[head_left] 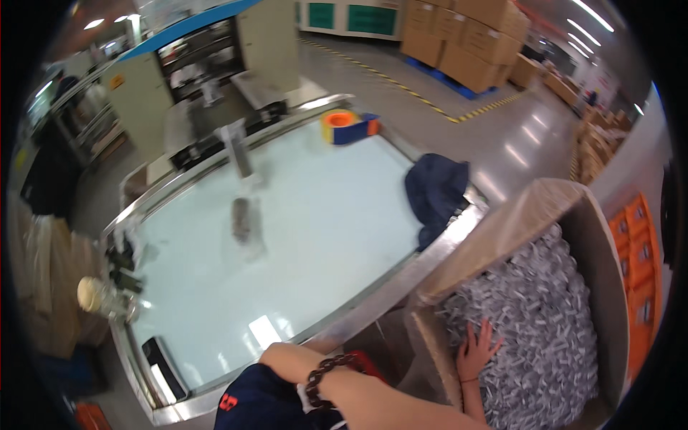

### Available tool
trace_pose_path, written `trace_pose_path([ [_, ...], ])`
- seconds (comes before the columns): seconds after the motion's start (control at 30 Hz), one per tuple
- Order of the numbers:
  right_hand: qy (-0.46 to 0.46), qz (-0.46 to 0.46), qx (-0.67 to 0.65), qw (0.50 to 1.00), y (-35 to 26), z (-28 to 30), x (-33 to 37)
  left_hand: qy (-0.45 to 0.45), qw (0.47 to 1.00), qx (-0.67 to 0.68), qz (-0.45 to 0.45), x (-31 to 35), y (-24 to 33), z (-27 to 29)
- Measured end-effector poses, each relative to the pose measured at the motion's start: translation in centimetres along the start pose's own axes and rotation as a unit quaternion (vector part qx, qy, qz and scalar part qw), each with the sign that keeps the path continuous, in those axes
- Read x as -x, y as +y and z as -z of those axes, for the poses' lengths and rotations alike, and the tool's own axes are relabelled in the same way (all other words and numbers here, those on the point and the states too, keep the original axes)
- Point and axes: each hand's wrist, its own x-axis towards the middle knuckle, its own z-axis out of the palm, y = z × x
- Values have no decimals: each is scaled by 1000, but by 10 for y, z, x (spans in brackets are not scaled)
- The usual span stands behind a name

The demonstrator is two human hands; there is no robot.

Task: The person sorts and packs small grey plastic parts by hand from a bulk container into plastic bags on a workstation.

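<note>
My right hand (478, 352) lies palm down on a heap of small grey, shiny pieces (541, 315), fingers spread, holding nothing that I can see. The pieces fill a large cardboard box (609, 272) with a plastic liner (494, 236) over its near-left wall. A bare forearm with a dark beaded bracelet (322, 378) crosses the lower edge beside navy clothing. What seems to be my left hand (287, 360) is at its far end, with the fingers hidden. Left of the box stands a pale-topped table (322, 236) with a metal rim.
On the table are a blurred clear packet with dark contents (241, 221), a tape roll (340, 127), navy cloth (433, 188), a phone (165, 369) and a jar with a yellowish lid (100, 297). A machine chute (236, 147) meets the far edge. Orange crates (636, 265) stand right.
</note>
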Motion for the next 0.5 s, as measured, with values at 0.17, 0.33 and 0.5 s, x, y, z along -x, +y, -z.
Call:
trace_pose_path([
  [0.17, 27, 2, 49, 998, -3, -2, 0, -25, 991, -126, 41, -4, 31, 1],
  [0.33, 35, 5, 55, 998, 0, -4, -2, -143, 964, -222, 41, -5, 44, 27],
  [0.5, 32, 2, 47, 998, 1, -3, -3, 291, 593, -727, 187, 72, 47, 117],
])
